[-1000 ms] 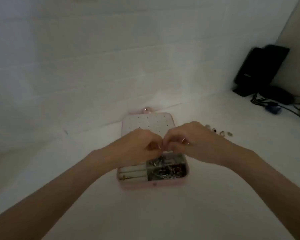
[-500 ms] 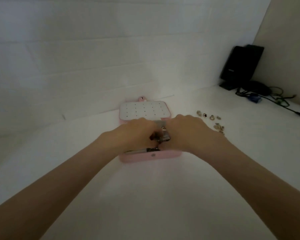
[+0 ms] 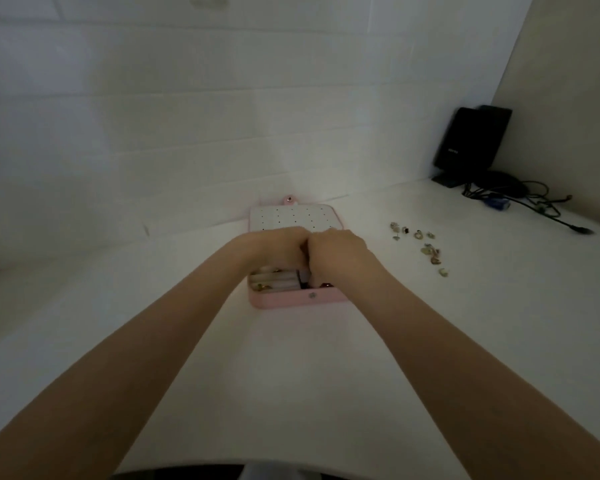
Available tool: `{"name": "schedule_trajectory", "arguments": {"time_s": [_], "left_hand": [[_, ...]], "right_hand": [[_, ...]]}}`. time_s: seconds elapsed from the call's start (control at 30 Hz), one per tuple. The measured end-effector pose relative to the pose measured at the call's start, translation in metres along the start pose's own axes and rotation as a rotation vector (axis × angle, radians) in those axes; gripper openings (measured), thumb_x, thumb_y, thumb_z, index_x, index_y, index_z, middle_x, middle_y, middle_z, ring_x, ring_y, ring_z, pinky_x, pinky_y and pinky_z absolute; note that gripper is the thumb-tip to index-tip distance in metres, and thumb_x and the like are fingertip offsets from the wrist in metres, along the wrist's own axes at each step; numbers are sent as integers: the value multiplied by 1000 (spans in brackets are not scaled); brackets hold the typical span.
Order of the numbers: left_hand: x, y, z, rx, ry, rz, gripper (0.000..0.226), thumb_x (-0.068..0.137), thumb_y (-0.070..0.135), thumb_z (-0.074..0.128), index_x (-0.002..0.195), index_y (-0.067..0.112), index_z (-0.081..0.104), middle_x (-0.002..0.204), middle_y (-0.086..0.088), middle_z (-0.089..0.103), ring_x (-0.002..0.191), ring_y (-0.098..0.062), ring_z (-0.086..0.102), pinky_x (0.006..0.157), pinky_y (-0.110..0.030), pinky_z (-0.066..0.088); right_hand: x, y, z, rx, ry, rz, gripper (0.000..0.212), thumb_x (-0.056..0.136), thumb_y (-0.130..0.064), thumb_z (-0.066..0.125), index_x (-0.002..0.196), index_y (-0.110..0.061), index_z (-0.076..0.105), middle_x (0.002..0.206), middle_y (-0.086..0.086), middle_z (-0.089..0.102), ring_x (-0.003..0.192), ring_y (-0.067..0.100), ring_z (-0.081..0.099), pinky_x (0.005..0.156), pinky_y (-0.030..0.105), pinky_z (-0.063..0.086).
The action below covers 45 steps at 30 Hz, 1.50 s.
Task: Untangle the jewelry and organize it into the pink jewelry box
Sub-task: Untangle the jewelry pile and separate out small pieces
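The pink jewelry box (image 3: 284, 300) lies open on the white table, its dotted white lid (image 3: 291, 216) folded back toward the wall. My left hand (image 3: 274, 247) and my right hand (image 3: 336, 251) are pressed knuckle to knuckle over the box's right compartment, fingers curled down into it. The tangled jewelry there is almost entirely hidden under them; only a dark bit (image 3: 326, 285) shows below my right hand. The white ring rolls (image 3: 274, 282) in the left compartment show, with small pieces tucked among them.
Several loose small jewelry pieces (image 3: 426, 247) lie scattered on the table right of the box. A black speaker (image 3: 471, 143) and a bundle of cables (image 3: 534, 202) sit in the far right corner. The white wall rises just behind the box.
Both hands have dropped from above the box down into its right compartment, staying together. The view has shifted, so the box now appears further away.
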State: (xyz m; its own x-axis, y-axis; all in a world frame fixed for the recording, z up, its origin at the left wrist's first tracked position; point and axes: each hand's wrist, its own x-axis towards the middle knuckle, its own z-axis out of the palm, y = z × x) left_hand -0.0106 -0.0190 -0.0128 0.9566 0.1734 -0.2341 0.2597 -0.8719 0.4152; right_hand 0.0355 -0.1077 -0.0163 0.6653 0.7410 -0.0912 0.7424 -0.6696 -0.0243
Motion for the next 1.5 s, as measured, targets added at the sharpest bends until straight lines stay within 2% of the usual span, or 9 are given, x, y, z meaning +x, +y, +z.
{"name": "schedule_trajectory", "arguments": {"time_s": [0.23,0.37,0.5,0.6,0.77,0.93,1.2,1.33,1.5], "left_hand": [[9,-10,3,-180,35,42,15,88,21,57,76,23,66,82,-4,67,75,-14,56,76,-29,45],[5,-10,-4,-386,-28,100,19,92,30,56,81,20,69,82,1,71,74,-6,63,74,-20,50],[5,-14,-3,-192,72,113,37,92,35,55,56,24,56,47,14,52,47,-1,45,52,-17,35],[3,-12,1,-117,10,84,42,96,44,42,60,22,51,60,5,49,57,-10,43,58,-22,34],[4,-13,0,-30,-27,104,35,99,38,36,77,16,53,69,6,48,63,-5,43,64,-19,35],[5,-17,0,-2,-22,150,33,99,32,39,79,13,56,70,6,50,65,-8,45,56,-10,34],[2,-21,-1,-144,137,161,35,99,27,41,71,13,57,67,0,49,60,-11,42,54,-14,33],[-2,-19,0,-92,68,137,21,98,25,44,90,31,62,80,8,55,79,-11,51,73,-21,40],[-2,-13,0,-85,84,102,24,94,18,50,108,25,68,89,11,57,93,-12,54,84,-24,41]], "right_hand": [[-1,19,4,122,-10,0,48,77,-26,68,116,-7,47,99,6,51,87,24,51,62,30,38],[-4,33,-15,256,-77,-16,34,80,-22,67,102,-9,45,90,5,54,67,17,54,51,23,42],[-3,39,-15,270,-123,-63,43,81,-15,66,119,-9,46,107,8,56,70,13,54,54,19,45],[0,39,-11,266,-143,-124,44,81,-12,64,121,-12,47,101,2,51,70,12,55,48,16,38],[2,59,-13,621,-140,-72,26,80,0,61,101,-14,53,92,8,61,65,21,62,64,30,53],[-3,81,-31,976,76,-10,11,84,2,57,93,0,64,72,8,58,56,13,53,44,15,44],[0,74,-56,1598,252,-1,9,88,-2,56,81,1,62,74,8,58,63,11,52,45,17,40],[-6,68,-73,1799,341,-65,10,88,2,52,81,0,59,76,9,58,63,12,53,45,17,40],[-15,66,-100,1810,454,-210,11,89,0,53,81,0,61,72,8,58,64,14,53,53,21,41]]}}
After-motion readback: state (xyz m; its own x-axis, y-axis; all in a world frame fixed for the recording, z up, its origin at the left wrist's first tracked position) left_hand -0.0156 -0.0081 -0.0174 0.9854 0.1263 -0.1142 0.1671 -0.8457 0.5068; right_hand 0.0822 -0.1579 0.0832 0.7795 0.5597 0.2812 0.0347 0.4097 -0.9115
